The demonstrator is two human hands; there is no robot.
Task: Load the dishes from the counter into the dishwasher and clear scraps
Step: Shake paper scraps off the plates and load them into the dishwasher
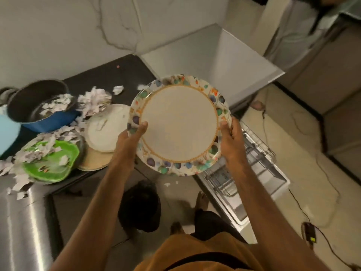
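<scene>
Counter (109,75): dark top on the left, loaded with dirty dishes and litter.
Dishwasher (224,61): pale box on the right, door dropped open.
Rack (254,153): wire, pulled out over the door. No dish shows in the part not hidden by plate and arm.
Bin (139,208): black-lined, on the floor between counter and dishwasher. Contents too dark to read.
Pot (45,110): blue outside and dark inside, at the back left of the counter, with torn paper in it.
Floral plate (178,124): the item in hand, held in the air between counter edge and rack, above the floor near the bin. Its face is tilted toward the camera and bare of scraps.
Green dish (52,159): front left of the counter, scraps piled on it.
White plate (107,128): beside the pot, overlapping a tan plate (95,161).
Left hand (130,137): grasps the floral plate's left rim, thumb on the face, fingers hidden beneath.
Right hand (229,137): grasps the right rim the same way.
Scraps (93,98): white torn paper in heaps over dishes and counter.
Progress: early, by my reading. One plate looks cleared and ready for the rack; pot, green dish, two plates and most scraps remain.
</scene>
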